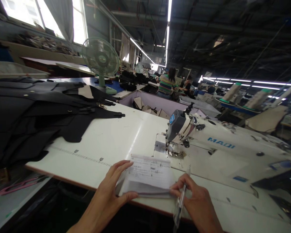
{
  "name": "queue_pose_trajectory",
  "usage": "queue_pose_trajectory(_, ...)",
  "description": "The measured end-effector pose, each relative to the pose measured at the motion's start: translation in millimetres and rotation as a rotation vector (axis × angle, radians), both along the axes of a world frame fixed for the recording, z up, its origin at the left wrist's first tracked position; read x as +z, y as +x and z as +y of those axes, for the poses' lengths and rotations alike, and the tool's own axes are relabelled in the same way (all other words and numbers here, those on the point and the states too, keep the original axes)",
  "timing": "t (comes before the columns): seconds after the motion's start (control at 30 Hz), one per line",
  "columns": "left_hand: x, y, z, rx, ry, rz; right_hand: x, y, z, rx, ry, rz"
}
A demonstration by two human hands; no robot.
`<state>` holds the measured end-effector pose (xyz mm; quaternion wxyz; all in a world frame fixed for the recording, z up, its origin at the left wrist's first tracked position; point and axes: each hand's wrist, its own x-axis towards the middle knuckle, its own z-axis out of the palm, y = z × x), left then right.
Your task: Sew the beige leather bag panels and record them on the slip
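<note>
A small paper pad with handwritten lines lies at the front edge of the white sewing table. My left hand grips the pad's left edge, thumb underneath and fingers on top. My right hand pinches the pad's right corner and also holds a clear pen that points down toward me. The white sewing machine stands just behind the pad, with its needle and presser foot close to the pad's far edge.
A pile of black garment pieces covers the table's left side. A green desk fan stands behind it. Pink scissors lie on a lower shelf at left. Another person in a striped top sits farther back. Thread cones stand at right.
</note>
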<state>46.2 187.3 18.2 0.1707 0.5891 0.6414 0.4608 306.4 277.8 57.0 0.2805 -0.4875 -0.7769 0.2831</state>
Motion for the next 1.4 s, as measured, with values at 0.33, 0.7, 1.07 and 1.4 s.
queue_pose_trajectory(0.33, 5.8, -16, 22, -0.005, -0.016, 0.088, 5.5, 2, 17, 0.232, 0.357, -0.036)
queue_pose_trajectory(0.7, -6.0, -19, 27, 0.008, -0.076, 0.151, -14.5, 15, 11, 0.415, 0.496, -0.044)
queue_pose_trajectory(1.07, 2.5, -14, 36, -0.051, -0.061, 0.079, -4.5, 4, 12, 0.162, 0.608, 0.011)
queue_pose_trajectory(1.4, 11.3, -14, 62, -0.07, -0.025, -0.036, 17.4, -22, 29, 0.061, 0.808, 0.029)
